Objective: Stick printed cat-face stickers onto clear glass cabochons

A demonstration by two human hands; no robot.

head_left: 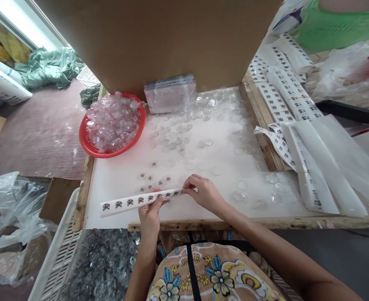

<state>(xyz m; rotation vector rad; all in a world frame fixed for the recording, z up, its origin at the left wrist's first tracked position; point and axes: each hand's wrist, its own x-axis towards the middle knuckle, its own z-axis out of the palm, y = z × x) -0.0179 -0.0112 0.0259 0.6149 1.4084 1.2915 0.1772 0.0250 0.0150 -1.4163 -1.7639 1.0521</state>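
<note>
A white strip [124, 204] printed with a row of small dark animal-face stickers stretches across the front of the white work surface. My left hand [152, 209] grips it near its right part, thumb on top. At the strip's right end my right hand [203, 191] has its thumb and forefinger pinched together; whether a sticker is between them is too small to tell. Just behind the strip lie several clear discs bearing the same animal face [150, 178]. Plain clear discs [175, 142] are scattered farther back.
A red basin [109, 154] heaped with clear discs stands at the back left, beside a clear plastic box [170, 96]. A large cardboard panel [159, 42] rises behind. More sticker strips [294, 94] lie right of a wooden rail [262, 125]. A wooden edge [234, 224] runs along the front.
</note>
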